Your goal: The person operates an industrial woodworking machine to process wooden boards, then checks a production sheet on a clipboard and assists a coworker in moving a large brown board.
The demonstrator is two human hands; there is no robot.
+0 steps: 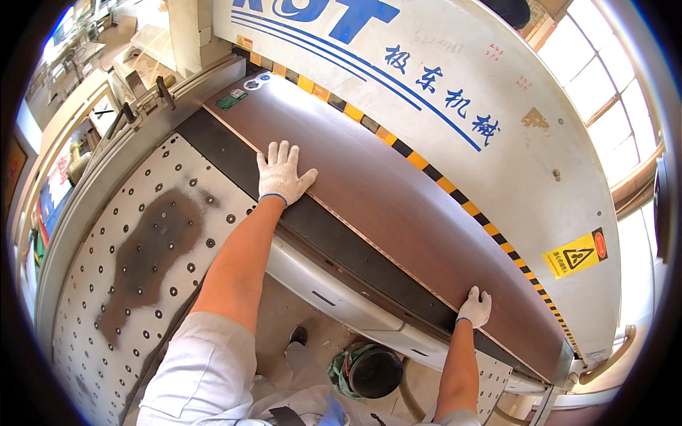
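Observation:
A long brown board (383, 206) lies across the machine bed, its near edge running from upper left to lower right. My left hand (283, 172), in a white knitted glove, rests flat near that edge toward the board's left end, fingers spread and thumb out. Further right, my right hand (474, 307), gloved as well, lies on the near edge with its fingers laid on the board and nothing in them. A green label (231, 99) and a round white sticker mark the board's far left corner.
A white machine beam (511, 135) with a black-and-yellow striped lower edge spans over the board's far side. A dark strip (320, 226) borders the near edge. On the left stands a pale table (78, 284) dotted with holes. A black bucket (376, 371) sits on the floor below.

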